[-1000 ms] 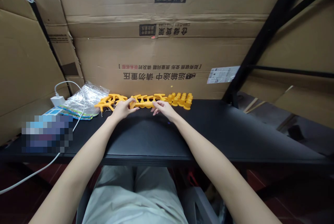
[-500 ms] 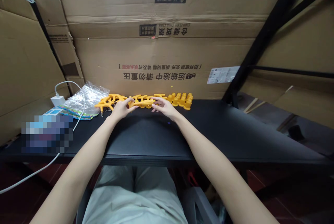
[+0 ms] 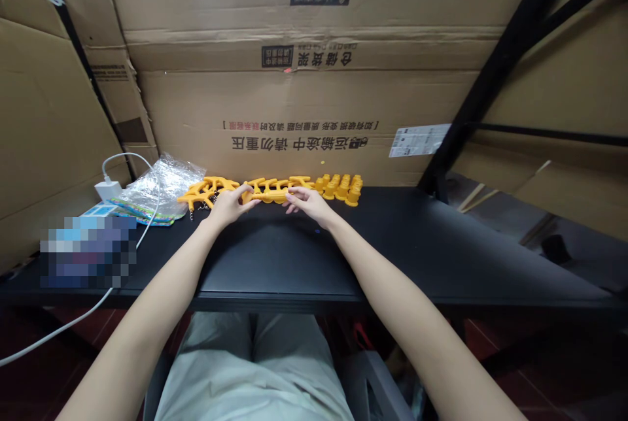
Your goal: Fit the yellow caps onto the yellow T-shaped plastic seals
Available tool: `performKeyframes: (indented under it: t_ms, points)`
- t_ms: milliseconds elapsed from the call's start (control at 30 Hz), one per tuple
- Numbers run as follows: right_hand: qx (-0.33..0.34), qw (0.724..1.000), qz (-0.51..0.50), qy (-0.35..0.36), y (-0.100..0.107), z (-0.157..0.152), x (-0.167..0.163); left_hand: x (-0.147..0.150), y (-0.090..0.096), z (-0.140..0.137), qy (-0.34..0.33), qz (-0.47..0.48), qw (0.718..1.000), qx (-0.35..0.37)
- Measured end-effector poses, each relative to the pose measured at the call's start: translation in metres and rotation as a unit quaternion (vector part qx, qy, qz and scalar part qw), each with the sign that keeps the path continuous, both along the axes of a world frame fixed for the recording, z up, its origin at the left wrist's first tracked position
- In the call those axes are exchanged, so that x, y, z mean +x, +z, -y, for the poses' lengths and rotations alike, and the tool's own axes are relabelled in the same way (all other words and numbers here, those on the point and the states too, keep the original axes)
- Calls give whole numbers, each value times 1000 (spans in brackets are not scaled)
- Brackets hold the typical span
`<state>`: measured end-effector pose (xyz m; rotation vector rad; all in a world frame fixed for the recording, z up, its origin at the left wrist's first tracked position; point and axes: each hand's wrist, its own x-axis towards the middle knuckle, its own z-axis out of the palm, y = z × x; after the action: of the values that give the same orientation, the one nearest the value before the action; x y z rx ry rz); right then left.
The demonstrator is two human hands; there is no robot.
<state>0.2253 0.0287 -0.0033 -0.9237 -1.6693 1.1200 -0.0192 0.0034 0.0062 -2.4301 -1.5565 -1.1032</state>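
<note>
Print (image 3: 300,144) upside down before you

You can read 仓储货架, 注意事项 and 运输途中 请勿重压, all inverted, on the cardboard panel (image 3: 294,97); its white label (image 3: 420,140) is too small to make out. Near the panel's foot, your left hand (image 3: 229,206) pinches one end of a slim yellow piece (image 3: 265,196), and your right hand (image 3: 312,204), fingers bent, pinches the other. Its long axis runs sideways, parallel to the panel. Yellow handles (image 3: 265,183) lie between it and the panel. Table (image 3: 289,261) surface stretches from your hands to the edge opposite the panel.
</note>
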Motion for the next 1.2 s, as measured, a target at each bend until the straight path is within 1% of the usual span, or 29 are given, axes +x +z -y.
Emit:
performKeyframes:
  t_ms: [300,667,767,867,967,1067,1133,1200]
  points:
    - [-26,999,-22,-1,-1,1,-2,-1,-3,-2,14,-23,999,24]
    - [-60,996,-69,4,-2,4,-7,-1,-3,-1,18,-28,999,20]
    - [-79,993,-85,7,-1,6,-9,0,-2,0,24,-30,999,11]
    - [-113,986,-123,9,1,9,-14,1,0,2,22,-29,999,-1]
    - [-118,977,-175,-11,4,8,-14,1,3,5,3,-7,1000,-18]
    - [-83,971,-221,-44,9,-1,-4,-2,5,7,-1,27,999,-29]
    - [-58,963,-251,-84,10,-11,6,-6,5,5,11,32,999,-34]
    - [-28,952,-273,-139,9,-23,16,-9,3,3,20,19,999,-39]
